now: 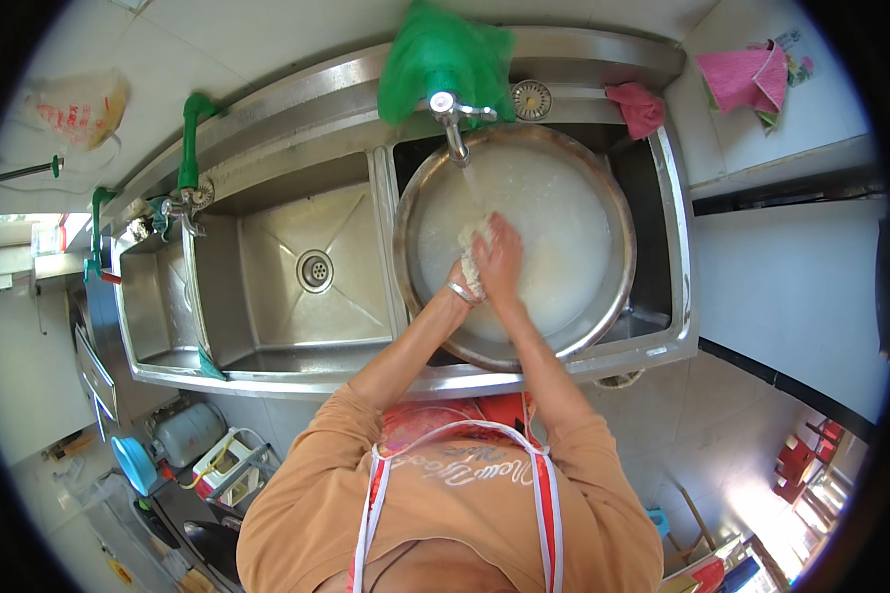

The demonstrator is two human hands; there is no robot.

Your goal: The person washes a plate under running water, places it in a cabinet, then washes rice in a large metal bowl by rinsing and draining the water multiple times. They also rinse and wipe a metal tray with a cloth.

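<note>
A wide metal basin sits in the right-hand sink bowl. Cloudy white water fills much of it, with a paler patch below the surface. Over the basin's left half my two hands are pressed together around a white, grainy, wet mass, perhaps rice. My left hand, with a bracelet at the wrist, cups it from the left and below. My right hand covers it from the right, fingers pointing away from me. A thin stream runs from the metal faucet into the basin just beyond my hands.
A green mesh bag hangs around the faucet. Left of the basin is a steel sink bowl with a drain strainer. Another tap stands farther left. A pink cloth lies at the back right corner.
</note>
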